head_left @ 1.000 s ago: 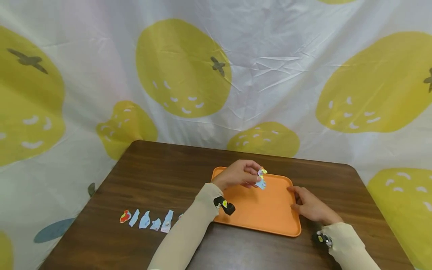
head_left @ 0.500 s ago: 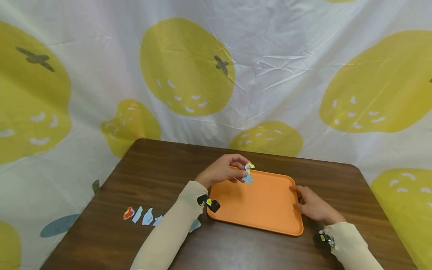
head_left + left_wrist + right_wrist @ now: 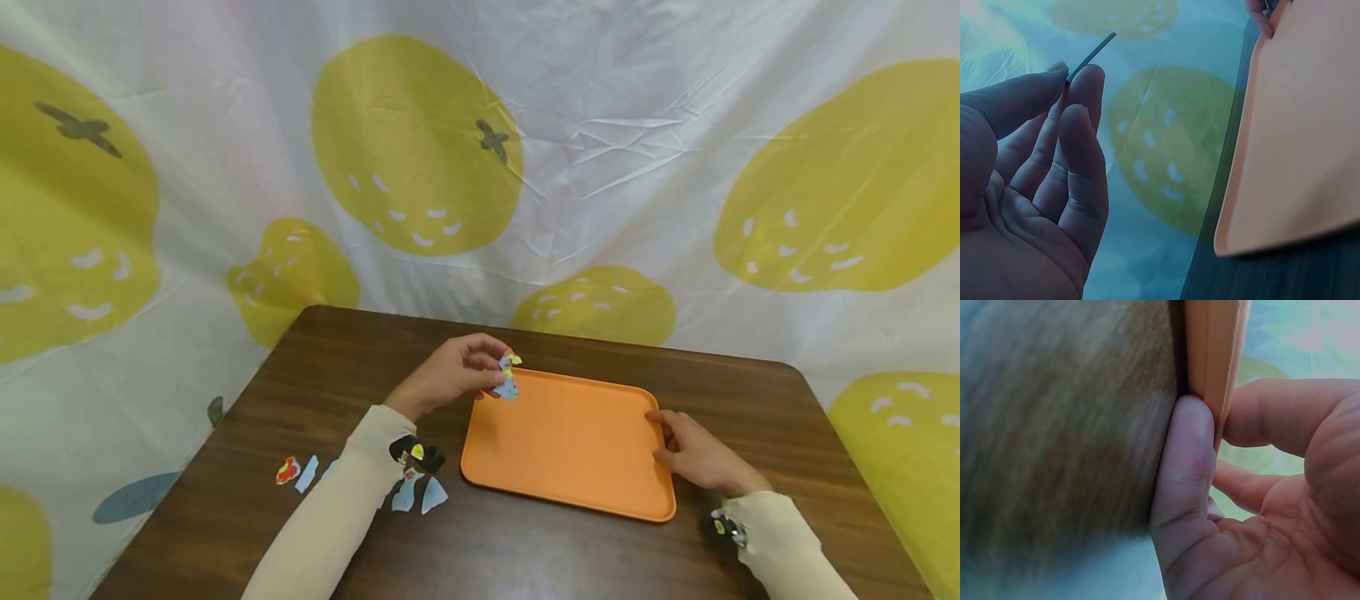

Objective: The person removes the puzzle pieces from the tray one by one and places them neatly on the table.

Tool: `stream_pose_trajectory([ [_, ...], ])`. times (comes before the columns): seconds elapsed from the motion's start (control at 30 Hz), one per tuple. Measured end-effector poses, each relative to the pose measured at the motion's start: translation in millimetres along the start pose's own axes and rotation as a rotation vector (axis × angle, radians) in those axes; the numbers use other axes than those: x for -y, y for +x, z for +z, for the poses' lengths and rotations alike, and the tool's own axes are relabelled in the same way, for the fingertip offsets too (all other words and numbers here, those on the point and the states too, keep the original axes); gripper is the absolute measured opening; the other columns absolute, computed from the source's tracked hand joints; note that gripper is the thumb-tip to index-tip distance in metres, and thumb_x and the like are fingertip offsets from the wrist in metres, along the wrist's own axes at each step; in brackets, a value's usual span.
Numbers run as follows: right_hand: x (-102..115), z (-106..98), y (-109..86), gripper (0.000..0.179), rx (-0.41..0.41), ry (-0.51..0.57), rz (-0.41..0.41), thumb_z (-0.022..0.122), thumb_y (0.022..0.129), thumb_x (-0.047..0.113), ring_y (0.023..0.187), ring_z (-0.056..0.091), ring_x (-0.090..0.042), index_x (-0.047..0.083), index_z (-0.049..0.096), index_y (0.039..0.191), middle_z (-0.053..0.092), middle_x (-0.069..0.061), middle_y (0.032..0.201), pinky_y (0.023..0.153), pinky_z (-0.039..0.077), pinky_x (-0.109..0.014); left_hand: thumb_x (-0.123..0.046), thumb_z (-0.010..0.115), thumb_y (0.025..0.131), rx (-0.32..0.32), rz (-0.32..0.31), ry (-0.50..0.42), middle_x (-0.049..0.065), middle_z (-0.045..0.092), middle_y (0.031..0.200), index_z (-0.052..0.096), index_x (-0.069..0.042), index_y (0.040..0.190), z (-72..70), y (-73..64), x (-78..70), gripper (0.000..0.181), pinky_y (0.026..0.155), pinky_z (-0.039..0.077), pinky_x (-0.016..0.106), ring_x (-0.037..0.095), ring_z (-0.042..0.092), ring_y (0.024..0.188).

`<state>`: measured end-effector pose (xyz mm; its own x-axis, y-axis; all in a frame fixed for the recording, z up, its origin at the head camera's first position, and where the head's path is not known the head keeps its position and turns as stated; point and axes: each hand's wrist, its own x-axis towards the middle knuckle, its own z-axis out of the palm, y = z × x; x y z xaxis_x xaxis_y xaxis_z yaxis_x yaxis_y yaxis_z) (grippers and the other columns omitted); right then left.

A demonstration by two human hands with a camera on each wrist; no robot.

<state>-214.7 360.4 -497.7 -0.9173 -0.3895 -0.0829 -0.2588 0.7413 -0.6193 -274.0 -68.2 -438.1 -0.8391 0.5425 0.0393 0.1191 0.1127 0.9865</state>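
My left hand [image 3: 448, 375] pinches a small, flat, jagged-edged piece [image 3: 508, 377], light blue with yellow and a little red, between thumb and fingers. It is held up over the far left corner of the orange tray [image 3: 570, 442]. The left wrist view shows that piece [image 3: 1091, 57] edge-on, thin and dark. At the tray's right side, my right hand [image 3: 701, 454] grips the rim. Close up in the right wrist view, fingers lie on both sides of the tray's edge [image 3: 1213, 350].
Left of the tray, several similar pieces lie on the dark wooden table [image 3: 517, 558]: a red-and-yellow one [image 3: 288, 471], a light blue strip [image 3: 307, 474] and a blue wedge [image 3: 433, 495] among them. The left sleeve hides part of the row. A lemon-patterned curtain [image 3: 570, 208] hangs behind.
My left hand has moved left with the piece, from over the tray's middle to its far left corner. The right hand stays at the tray's right rim.
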Motion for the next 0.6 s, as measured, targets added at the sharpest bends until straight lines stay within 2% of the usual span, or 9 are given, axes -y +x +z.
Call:
stream_pose_trajectory([
  [0.23, 0, -1, 0.9, 0.060, 0.001, -0.005, 0.004, 0.074, 0.091, 0.002, 0.095, 0.056, -0.021, -0.014, 0.048, 0.143, 0.059, -0.017, 0.108, 0.071, 0.050, -0.024, -0.006, 0.076, 0.096, -0.075, -0.009, -0.038, 0.003, 0.076, 0.100, 0.065, -0.007, 0.132, -22.6, -20.7, 4.1, 0.037, 0.069, 0.059, 0.029, 0.020, 0.070, 0.080],
  [0.47, 1, -2, -0.3, 0.060, -0.004, -0.005, 0.004, 0.074, 0.091, 0.002, 0.093, 0.054, -0.020, -0.015, 0.048, 0.143, 0.058, -0.016, 0.107, 0.071, 0.049, -0.024, -0.012, 0.077, 0.097, -0.149, -0.016, 0.021, 0.003, 0.075, 0.102, 0.065, -0.012, 0.134, -42.5, -41.6, 11.7, 0.039, 0.070, 0.058, 0.033, 0.025, 0.069, 0.082],
  [0.6, 0, -2, -1.0, 0.060, 0.000, -0.007, 0.002, 0.073, 0.092, 0.003, 0.094, 0.055, -0.020, -0.014, 0.047, 0.143, 0.058, -0.016, 0.108, 0.072, 0.048, -0.024, -0.016, 0.078, 0.098, -0.187, -0.015, 0.054, 0.003, 0.076, 0.106, 0.064, -0.015, 0.137, -53.6, -56.8, 17.2, 0.042, 0.073, 0.059, 0.033, 0.022, 0.071, 0.086],
])
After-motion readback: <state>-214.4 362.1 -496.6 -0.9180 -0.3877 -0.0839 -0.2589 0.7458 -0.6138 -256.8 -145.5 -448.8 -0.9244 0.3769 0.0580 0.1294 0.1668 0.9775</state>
